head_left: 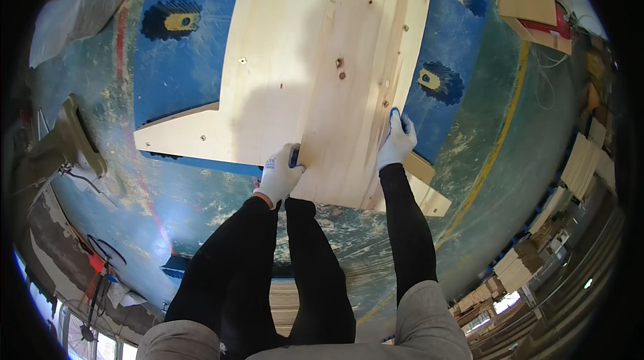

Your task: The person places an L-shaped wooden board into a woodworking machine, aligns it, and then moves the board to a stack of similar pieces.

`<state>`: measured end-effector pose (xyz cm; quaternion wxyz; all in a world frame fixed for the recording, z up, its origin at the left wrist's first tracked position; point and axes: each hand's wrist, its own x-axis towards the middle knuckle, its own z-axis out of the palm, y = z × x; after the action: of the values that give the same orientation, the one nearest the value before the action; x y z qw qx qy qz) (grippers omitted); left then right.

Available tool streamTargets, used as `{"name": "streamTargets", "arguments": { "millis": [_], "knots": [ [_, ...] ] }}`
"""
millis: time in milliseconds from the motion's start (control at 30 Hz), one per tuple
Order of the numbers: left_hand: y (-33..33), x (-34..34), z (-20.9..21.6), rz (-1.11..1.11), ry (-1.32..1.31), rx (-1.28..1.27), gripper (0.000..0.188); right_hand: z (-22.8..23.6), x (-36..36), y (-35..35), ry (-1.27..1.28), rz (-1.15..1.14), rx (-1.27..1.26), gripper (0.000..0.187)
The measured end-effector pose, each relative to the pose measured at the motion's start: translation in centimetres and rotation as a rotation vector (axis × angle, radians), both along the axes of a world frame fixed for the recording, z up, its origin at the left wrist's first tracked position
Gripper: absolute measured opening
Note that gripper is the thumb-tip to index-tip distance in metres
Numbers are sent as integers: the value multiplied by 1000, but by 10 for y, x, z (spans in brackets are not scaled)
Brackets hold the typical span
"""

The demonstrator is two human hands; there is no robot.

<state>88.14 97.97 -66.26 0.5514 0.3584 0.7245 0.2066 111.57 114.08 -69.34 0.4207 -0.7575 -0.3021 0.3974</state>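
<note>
A long pale wooden board with dark knots runs away from me. My left hand, in a white glove with a blue palm, grips its near left edge, thumb on top. My right hand, gloved alike, holds the right edge, with blue fingertips lying along it. Beside and partly beneath the board shows a shaped plywood panel with small metal inserts and a pointed foot at left. Another pointed wooden end sticks out beyond my right forearm. The fingers under the board are hidden.
The wood lies over a blue worktable with dark, jagged-edged openings. Cardboard boxes stand at the far right, with stacked boards along the right side. At left are an olive-coloured piece of equipment and a fan.
</note>
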Motion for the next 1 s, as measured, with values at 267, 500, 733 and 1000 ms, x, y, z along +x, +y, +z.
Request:
{"name": "streamTargets", "arguments": {
  "millis": [267, 500, 733, 1000],
  "knots": [
    [29, -3, -53, -106, 315, 19, 57, -37, -16, 17, -551, 314, -115, 54],
    [31, 10, -59, 17, 256, 38, 49, -53, 12, 4, -437, 474, -265, 57],
    [20, 20, -71, 26, 261, 97, 45, -59, 11, -2, -347, 385, -230, 54],
    [26, 4, -52, -2, 249, 32, 45, -22, 3, 17, -502, 645, -344, 54]
  ]
}}
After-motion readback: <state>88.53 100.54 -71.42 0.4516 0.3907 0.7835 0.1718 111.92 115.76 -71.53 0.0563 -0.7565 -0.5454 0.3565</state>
